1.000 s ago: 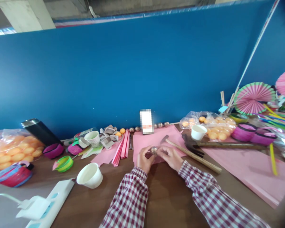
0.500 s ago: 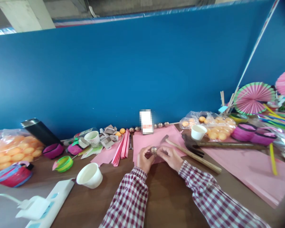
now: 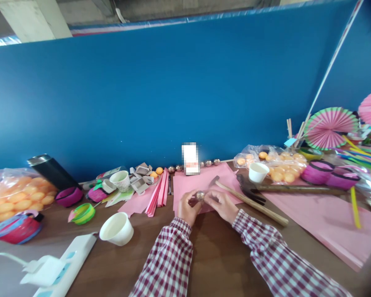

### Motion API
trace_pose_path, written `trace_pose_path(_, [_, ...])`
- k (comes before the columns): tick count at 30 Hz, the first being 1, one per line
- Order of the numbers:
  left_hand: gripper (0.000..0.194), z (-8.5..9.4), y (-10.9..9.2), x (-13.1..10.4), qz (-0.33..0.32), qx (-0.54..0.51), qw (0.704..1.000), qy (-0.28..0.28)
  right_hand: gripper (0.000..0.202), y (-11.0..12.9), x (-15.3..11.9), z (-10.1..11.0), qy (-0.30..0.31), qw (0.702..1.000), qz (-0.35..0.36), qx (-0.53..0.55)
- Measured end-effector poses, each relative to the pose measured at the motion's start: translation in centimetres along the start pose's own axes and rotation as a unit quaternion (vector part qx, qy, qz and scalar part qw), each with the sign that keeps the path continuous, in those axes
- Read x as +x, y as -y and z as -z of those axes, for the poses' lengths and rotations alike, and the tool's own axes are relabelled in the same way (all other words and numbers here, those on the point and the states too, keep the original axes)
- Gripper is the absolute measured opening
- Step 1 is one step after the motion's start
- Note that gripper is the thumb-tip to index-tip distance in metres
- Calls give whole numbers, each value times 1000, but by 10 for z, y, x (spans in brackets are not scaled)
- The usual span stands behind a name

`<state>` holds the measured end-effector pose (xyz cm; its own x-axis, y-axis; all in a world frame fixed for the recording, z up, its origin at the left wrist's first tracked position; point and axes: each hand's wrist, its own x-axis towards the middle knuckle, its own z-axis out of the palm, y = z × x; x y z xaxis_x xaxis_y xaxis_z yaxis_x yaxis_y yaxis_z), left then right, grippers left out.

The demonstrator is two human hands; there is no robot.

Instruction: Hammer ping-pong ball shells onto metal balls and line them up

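Observation:
A small shiny metallic ball [image 3: 200, 195] sits between my two hands above the pink paper [image 3: 185, 183]. My left hand [image 3: 188, 207] curls its thumb and fingers round the ball's left side. From the right, my right hand [image 3: 221, 203] is closed in a pinch, its fingertips at the ball's edge. Just beyond that hand lies a hammer [image 3: 250, 201] with a wooden handle, its head resting on the paper. Similar metallic balls [image 3: 208, 163] stand in a row along the blue wall, partly behind a blurred-out white patch.
A white cup [image 3: 116, 229] stands left of my sleeve, near a power strip [image 3: 68, 264]. Folded pink strips [image 3: 162, 187] lie at centre left. Rightward are a second hammer [image 3: 299, 189], another white cup [image 3: 258, 172] and a bag of orange balls [image 3: 286, 169].

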<state>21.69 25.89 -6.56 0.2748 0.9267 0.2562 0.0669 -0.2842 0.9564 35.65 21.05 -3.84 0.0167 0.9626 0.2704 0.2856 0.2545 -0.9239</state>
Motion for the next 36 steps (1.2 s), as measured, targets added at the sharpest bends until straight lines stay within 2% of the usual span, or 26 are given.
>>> trace_pose_path(23, [44, 0, 4, 0, -4, -3, 1000, -3, 23, 1, 0, 0, 6, 1000, -2, -3])
trace_pose_path(36, [39, 0, -9, -5, -31, -7, 999, -4, 20, -4, 0, 0, 14, 1000, -13, 4])
